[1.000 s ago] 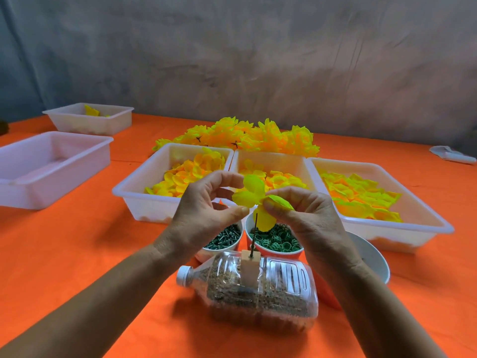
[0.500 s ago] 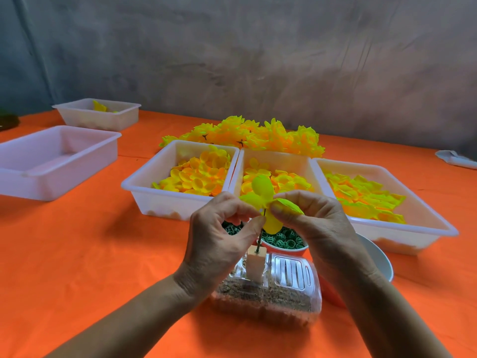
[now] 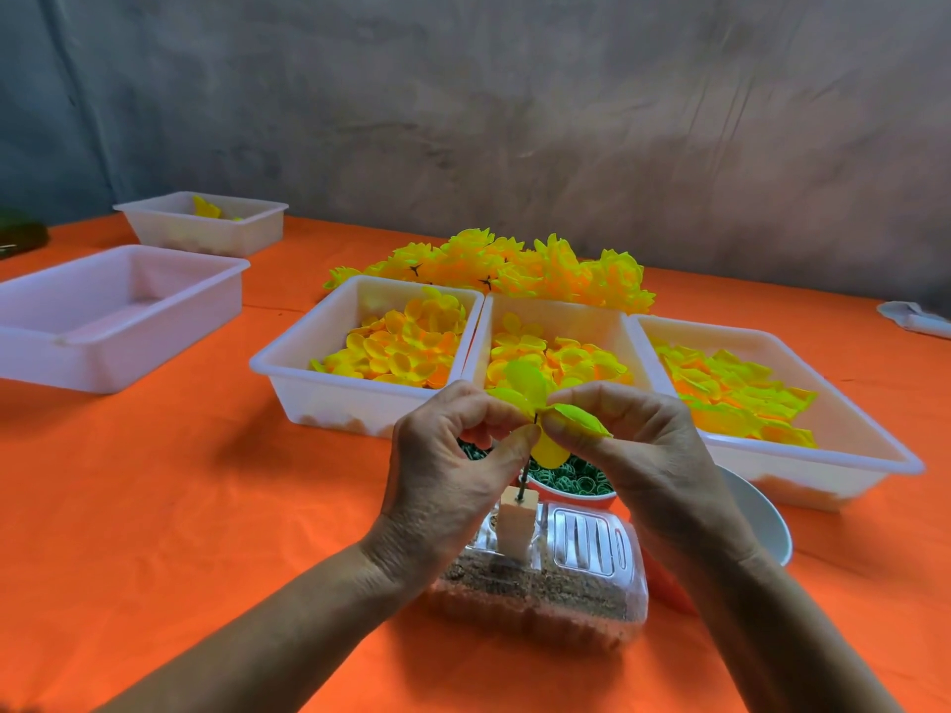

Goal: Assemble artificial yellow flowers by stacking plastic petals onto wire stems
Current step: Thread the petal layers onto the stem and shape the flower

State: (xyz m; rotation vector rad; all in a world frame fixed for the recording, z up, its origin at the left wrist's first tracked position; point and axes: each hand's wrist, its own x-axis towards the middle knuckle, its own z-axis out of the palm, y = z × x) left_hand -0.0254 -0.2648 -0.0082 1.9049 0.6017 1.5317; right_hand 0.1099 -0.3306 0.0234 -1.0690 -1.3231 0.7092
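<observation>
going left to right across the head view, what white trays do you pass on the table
large empty tray → small far tray → tray of round yellow-orange petals → middle petal tray → tray of greenish-yellow petals

Rear wall fills the upper half of the frame: grey, mottled, streaked with darker patches and faint diagonal scratches toward the upper right. At the upper left a narrow, bluer vertical band runs down it. Lighting is soft and even, with mild shadows only. The table occupies the lower half, covered in a bright orange cloth, slightly creased, with a faint seam line at centre left. Its far edge meets the wall in a line sloping down toward the right.
</observation>
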